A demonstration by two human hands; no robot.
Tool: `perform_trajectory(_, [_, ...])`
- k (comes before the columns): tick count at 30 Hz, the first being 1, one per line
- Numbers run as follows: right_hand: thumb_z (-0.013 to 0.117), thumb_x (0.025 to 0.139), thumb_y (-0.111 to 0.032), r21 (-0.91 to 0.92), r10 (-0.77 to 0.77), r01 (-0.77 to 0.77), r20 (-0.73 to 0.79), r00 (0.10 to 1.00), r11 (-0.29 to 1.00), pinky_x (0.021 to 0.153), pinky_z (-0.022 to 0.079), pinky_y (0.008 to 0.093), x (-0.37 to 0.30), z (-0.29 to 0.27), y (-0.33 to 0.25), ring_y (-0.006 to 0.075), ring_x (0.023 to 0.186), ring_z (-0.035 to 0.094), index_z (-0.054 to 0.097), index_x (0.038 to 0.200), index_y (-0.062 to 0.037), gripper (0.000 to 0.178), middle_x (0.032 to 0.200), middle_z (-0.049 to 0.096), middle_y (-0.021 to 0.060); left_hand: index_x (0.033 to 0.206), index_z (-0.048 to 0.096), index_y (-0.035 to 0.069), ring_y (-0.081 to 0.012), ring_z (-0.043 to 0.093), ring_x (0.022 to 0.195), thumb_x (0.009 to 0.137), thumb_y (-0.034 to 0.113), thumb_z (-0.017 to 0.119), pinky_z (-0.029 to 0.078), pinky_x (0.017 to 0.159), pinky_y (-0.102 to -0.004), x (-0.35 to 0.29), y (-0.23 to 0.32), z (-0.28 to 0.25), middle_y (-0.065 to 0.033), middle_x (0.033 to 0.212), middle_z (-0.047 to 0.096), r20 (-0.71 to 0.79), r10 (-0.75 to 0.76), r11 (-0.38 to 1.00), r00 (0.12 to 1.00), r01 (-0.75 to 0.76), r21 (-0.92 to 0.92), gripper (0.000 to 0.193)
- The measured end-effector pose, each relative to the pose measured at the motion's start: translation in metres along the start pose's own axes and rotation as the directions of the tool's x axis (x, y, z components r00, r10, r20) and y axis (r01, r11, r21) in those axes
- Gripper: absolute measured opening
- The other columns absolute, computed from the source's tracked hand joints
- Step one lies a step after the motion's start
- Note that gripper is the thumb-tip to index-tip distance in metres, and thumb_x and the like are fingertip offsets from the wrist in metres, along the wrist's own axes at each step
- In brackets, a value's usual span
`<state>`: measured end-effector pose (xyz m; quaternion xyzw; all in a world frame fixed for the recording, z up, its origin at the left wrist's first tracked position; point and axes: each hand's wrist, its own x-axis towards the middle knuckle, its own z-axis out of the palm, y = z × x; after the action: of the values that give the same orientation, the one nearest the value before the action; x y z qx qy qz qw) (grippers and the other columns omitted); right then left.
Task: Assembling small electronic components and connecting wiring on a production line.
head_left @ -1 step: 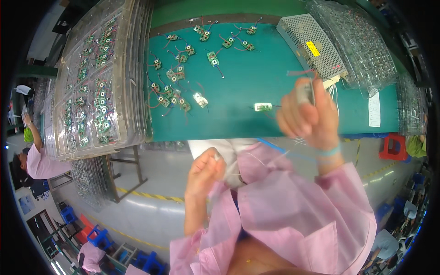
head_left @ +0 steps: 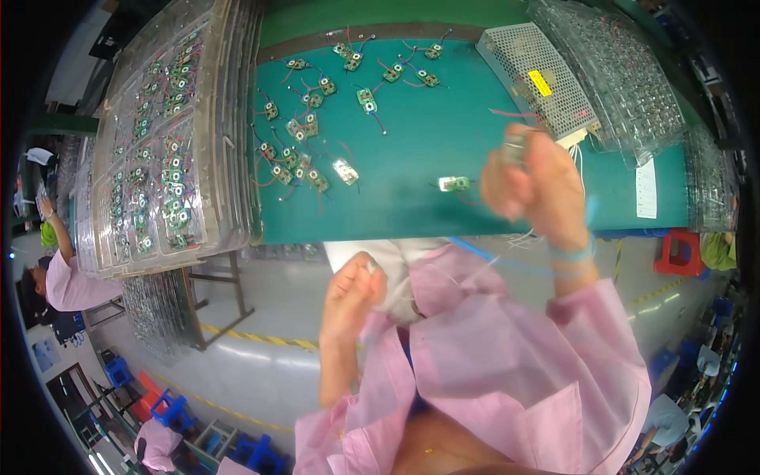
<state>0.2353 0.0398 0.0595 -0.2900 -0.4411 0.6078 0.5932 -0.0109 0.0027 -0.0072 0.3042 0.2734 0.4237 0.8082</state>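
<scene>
My right hand (head_left: pixel 534 178) is raised over the right part of the green mat (head_left: pixel 443 103). Its fingers are closed around a small greyish wired part (head_left: pixel 515 149), blurred by motion; a red wire (head_left: pixel 513 115) sticks out beyond the fingertips. Just left of this hand, a small circuit board (head_left: pixel 454 184) with a white patch lies on the mat. My left hand (head_left: pixel 354 289) is held in front of the mat's near edge, fingers curled closed; what they hold, if anything, is hidden. Another board, silvery side up (head_left: pixel 345 172), lies beyond it.
Several green circuit boards (head_left: pixel 366 101) with red and blue wires are scattered across the mat's left and back. Stacked clear trays (head_left: pixel 226 158) of boards stand at left. A perforated metal box (head_left: pixel 538 79) and more trays (head_left: pixel 613 79) are at back right. A blue wristband (head_left: pixel 574 252) circles my right wrist.
My right hand has turned and shifted slightly, carrying the wired part a little to the left, and the red wire has swung. My left hand is almost still.
</scene>
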Motion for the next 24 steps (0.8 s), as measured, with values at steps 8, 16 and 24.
perform_trajectory(8, [0.054, 0.091, -0.028, -0.818, -0.023, 0.336, 0.391, 0.92, -0.467, 0.053, 0.042, 0.0263, 0.016, -0.057, 0.034, 0.0161, 0.056, 0.051, 0.052, 0.087, -0.0071, 0.021, 0.063, 0.051, 0.002, 0.093, 0.048, 0.008, -0.007, 0.029, 0.056, 0.097, 0.02, 0.045, 0.023, 0.05, -0.0208, 0.0, 0.001, -0.005, 0.0035, 0.061, 0.036, -0.143, 0.008, 0.999, 0.99, -0.001, 0.048, 0.012])
perform_trajectory(16, [0.053, 0.091, -0.027, -0.97, -0.075, 0.17, 0.185, 0.98, -0.174, 0.054, 0.044, 0.0313, 0.034, -0.046, 0.002, 0.0213, 0.06, 0.056, 0.053, 0.09, -0.0099, 0.018, 0.071, 0.057, 0.0044, 0.089, 0.048, 0.009, -0.0069, 0.027, 0.054, 0.098, 0.02, 0.043, 0.02, 0.051, -0.0212, -0.004, -0.001, -0.009, 0.0054, 0.057, 0.028, -0.204, 0.013, 1.0, 0.979, -0.012, 0.008, 0.015])
perform_trajectory(24, [0.052, 0.091, -0.025, -0.997, -0.015, 0.069, 0.07, 0.997, -0.031, 0.056, 0.046, 0.0336, 0.102, -0.018, 0.06, 0.0215, 0.063, 0.056, 0.052, 0.096, -0.0074, 0.018, 0.078, 0.062, 0.0068, 0.087, 0.048, 0.008, -0.0066, 0.027, 0.054, 0.098, 0.02, 0.041, 0.02, 0.051, -0.0207, -0.006, 0.001, -0.008, 0.0064, 0.056, 0.026, -0.193, 0.042, 0.999, 0.98, -0.043, 0.0, 0.017])
